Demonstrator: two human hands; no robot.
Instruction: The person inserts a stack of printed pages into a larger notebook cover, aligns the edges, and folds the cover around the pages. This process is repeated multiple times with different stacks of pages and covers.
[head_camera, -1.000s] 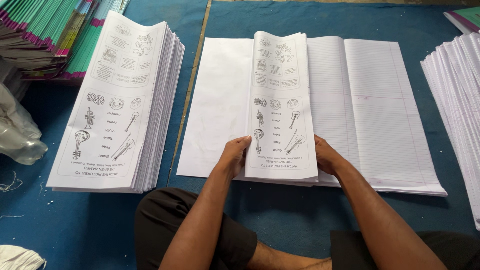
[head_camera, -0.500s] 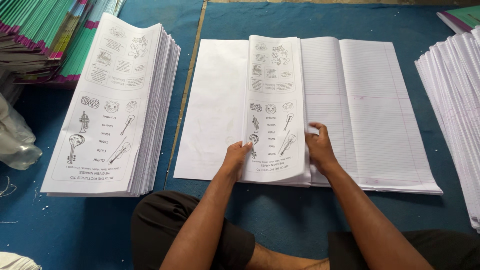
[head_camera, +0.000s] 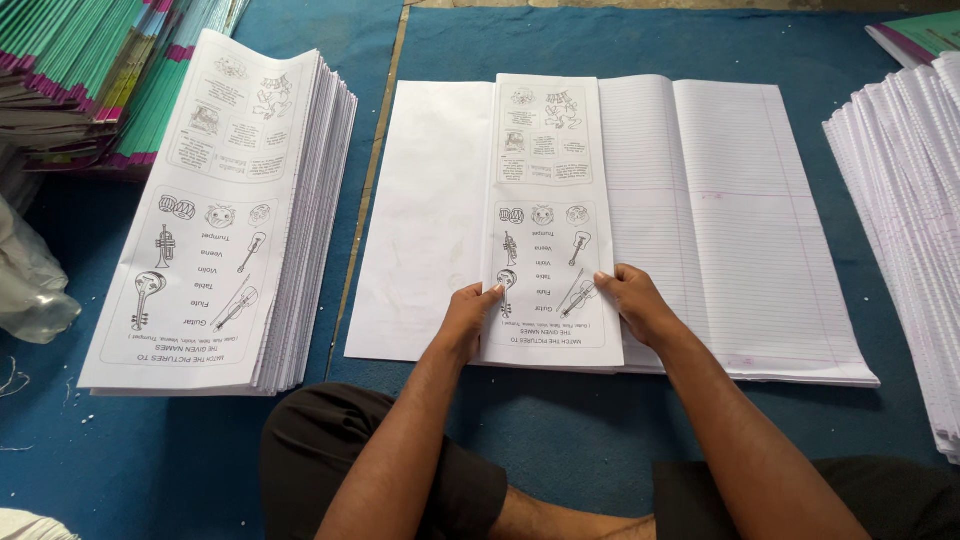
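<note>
A narrow printed sheet (head_camera: 549, 215), folded lengthwise and covered with line drawings of musical instruments and cartoon figures, is seen lying in the middle of a stack of large white sheets (head_camera: 425, 215) spread on a blue floor mat (head_camera: 600, 440). The sheet's near end is pinned between two bare hands. The left hand (head_camera: 470, 318) is placed at the sheet's lower left edge, its fingers (head_camera: 492, 292) held together and curled over that edge onto the print. The right hand (head_camera: 632, 305) is laid flat on the lower right edge, fingers close together and pressed down on the paper, partly on the ruled sheets (head_camera: 720, 220) that lie open just beside it. Neither hand is closed around the sheet; it is held down, not lifted.

A tall pile of the same printed sheets (head_camera: 215, 220) is stacked to the left, well apart from the hands. Behind it, bundles of green-covered notebooks (head_camera: 70, 70) are piled. A further stack of white paper (head_camera: 900, 220) is visible at the right edge, and crumpled clear plastic (head_camera: 30, 280) at the far left.
</note>
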